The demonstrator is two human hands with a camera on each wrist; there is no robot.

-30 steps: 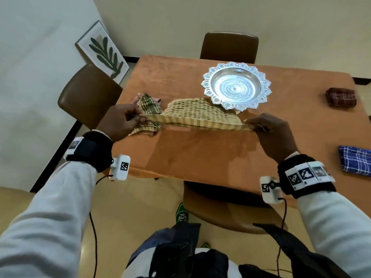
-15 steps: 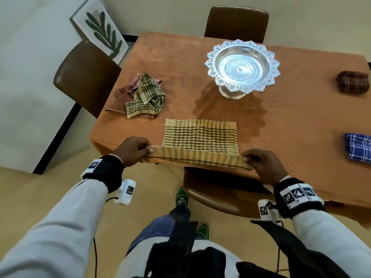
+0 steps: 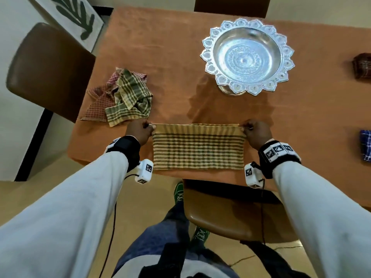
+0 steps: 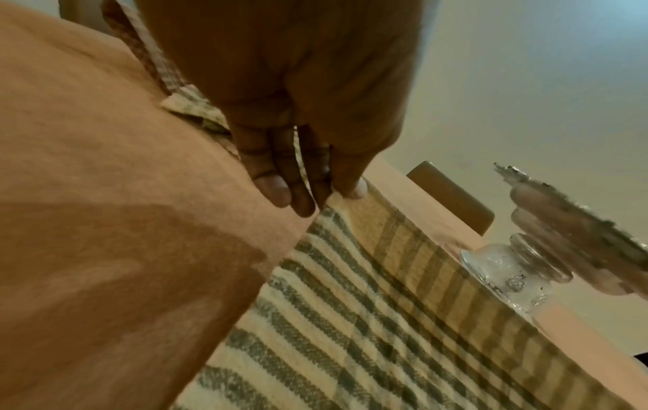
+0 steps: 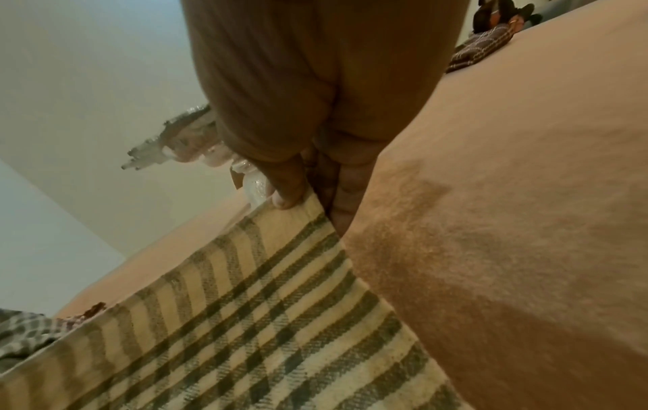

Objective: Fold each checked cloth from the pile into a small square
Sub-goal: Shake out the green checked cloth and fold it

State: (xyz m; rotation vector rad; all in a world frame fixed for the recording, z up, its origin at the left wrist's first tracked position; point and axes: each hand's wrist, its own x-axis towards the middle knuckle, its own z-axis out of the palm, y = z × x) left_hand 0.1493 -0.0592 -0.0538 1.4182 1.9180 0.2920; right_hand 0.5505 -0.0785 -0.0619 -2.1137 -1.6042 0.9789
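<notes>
A yellow-and-green checked cloth [image 3: 197, 147] lies folded in a wide strip near the front edge of the orange table [image 3: 170, 57]. My left hand [image 3: 140, 130] pinches its far left corner, thumb on top [image 4: 350, 180]. My right hand [image 3: 255, 132] pinches the far right corner [image 5: 291, 199]. The far edge is lifted slightly between the two hands. The pile of unfolded checked cloths [image 3: 122, 97], green and red, sits at the table's left side, just beyond my left hand.
A silver pedestal bowl [image 3: 248, 57] stands behind the cloth at centre right. A folded dark red cloth [image 3: 362, 66] and a folded blue cloth [image 3: 365, 145] lie at the right edge. Brown chairs stand at the left [image 3: 48, 71], far side and under the front edge.
Both hands carried the near edge of the cloth forward over itself to the far edge, folding it in half. The head moved closer over the table.
</notes>
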